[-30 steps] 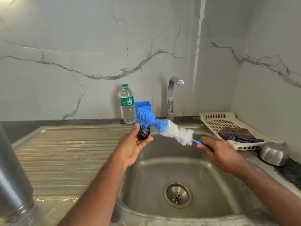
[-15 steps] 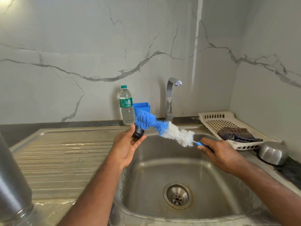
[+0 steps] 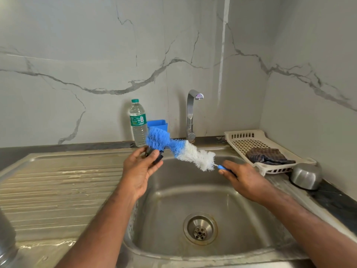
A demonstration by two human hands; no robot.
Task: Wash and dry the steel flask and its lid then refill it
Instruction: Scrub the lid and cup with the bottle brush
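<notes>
Since half a second ago: your left hand tipped lid over more, brush blue end bent against it. Left fingers and thumb pinch dark lid above sink back edge. Right hand grips blue brush handle. Steel flask at far left frame edge on draining board. Water bottle upright by tap.

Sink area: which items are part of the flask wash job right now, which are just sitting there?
In the job:
- lid, held in left hand
- bottle brush, handle gripped by right hand
- steel flask, at the left edge
- sink
- tap, no water seen running

Lying about:
- water bottle
- blue tub
- white tray with cloth
- steel bowl
</notes>
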